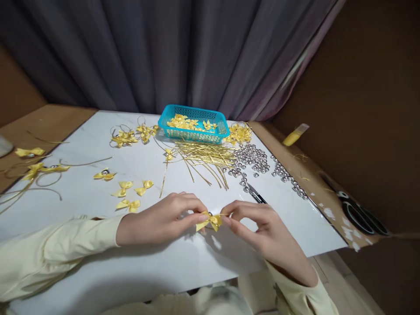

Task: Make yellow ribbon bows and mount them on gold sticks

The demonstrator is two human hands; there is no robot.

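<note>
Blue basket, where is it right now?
In the head view, the blue basket sits at the far middle of the white board, before the curtain, with gold wires just in front of it.

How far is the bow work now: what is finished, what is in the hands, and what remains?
Done, it seems: bows with gold loops lie far left, and others fill the blue basket. In hand: the left hand and right hand pinch one yellow bow between them. Left: three plain bows, a pile of gold cords and silver beads lie unused.
</note>
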